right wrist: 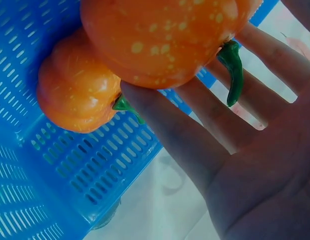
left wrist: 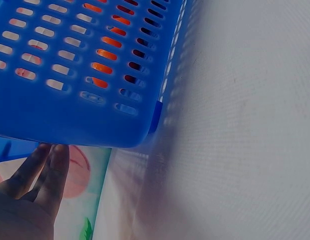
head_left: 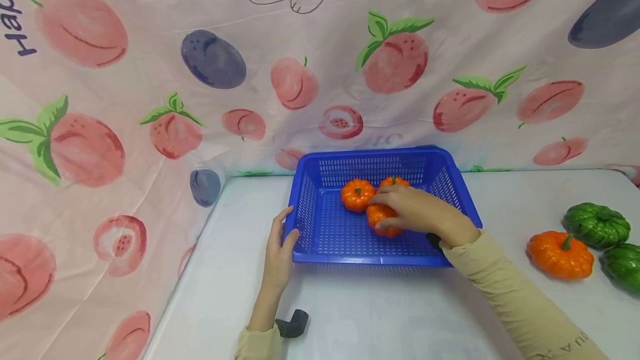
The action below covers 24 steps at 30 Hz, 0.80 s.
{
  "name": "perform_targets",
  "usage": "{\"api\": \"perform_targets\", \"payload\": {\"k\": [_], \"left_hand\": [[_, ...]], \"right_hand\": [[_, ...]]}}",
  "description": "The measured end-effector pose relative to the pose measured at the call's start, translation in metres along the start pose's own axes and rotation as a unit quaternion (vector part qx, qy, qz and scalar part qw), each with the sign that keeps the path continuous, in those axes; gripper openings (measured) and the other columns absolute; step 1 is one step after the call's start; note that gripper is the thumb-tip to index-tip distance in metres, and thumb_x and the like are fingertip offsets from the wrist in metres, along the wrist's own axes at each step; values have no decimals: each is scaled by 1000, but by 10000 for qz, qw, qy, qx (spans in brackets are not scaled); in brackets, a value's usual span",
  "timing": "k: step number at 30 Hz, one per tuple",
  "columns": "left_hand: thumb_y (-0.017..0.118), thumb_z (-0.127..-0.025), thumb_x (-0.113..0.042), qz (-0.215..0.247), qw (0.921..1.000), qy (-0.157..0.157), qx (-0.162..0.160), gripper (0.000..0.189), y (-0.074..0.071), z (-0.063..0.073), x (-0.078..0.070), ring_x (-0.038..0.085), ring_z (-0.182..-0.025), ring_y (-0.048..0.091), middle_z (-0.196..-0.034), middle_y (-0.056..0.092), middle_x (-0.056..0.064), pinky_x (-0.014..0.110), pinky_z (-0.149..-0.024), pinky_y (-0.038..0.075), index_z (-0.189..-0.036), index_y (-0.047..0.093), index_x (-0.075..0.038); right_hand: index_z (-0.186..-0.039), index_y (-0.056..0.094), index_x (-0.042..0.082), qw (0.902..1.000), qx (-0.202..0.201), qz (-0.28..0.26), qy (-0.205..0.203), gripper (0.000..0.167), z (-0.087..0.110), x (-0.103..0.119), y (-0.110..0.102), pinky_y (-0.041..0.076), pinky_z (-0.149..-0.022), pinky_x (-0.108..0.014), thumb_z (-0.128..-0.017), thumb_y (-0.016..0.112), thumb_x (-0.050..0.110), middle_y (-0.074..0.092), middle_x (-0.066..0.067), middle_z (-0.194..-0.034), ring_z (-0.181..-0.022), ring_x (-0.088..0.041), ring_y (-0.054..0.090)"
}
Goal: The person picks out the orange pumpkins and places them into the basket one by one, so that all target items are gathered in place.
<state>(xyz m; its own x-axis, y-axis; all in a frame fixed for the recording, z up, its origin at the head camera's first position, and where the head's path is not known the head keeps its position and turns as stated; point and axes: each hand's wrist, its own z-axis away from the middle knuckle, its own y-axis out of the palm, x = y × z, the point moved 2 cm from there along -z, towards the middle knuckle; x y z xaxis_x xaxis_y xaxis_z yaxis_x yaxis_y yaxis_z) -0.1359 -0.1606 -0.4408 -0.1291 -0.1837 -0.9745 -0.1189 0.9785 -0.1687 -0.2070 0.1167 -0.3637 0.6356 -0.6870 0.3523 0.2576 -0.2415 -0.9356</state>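
Blue basket (head_left: 370, 260): three orange pumpkins (head_left: 357, 195). Right hand (head_left: 420, 210) touches front one, fingers spread. Left hand (head_left: 278, 254) pinches basket's left edge. Outside: one orange pumpkin (head_left: 559, 256), two green pumpkins (head_left: 595, 225).

Beige sleeves (head_left: 505, 279), right one lettered

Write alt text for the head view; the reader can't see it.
A person's right hand grips an orange pumpkin in a blue basket holding two more orange pumpkins; the left hand touches the basket's left rim. To the right on a white table sit another orange pumpkin and two green pumpkins; a fruit-print cloth hangs behind.
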Motion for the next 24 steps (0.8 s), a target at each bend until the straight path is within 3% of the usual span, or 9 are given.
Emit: {"api": "perform_targets", "payload": {"k": [24], "left_hand": [[46,-104,-15,8,10000,13,8,46,0,1,-1,34,-138,44,-151,42,18,56,-112,33,-149,40,-19]], "right_hand": [[-124,67,4,9998,148,31,-125,48,-11,4,7,50,-100,-47,-90,72,37,70,-8,-118,-109,-28,64]]}}
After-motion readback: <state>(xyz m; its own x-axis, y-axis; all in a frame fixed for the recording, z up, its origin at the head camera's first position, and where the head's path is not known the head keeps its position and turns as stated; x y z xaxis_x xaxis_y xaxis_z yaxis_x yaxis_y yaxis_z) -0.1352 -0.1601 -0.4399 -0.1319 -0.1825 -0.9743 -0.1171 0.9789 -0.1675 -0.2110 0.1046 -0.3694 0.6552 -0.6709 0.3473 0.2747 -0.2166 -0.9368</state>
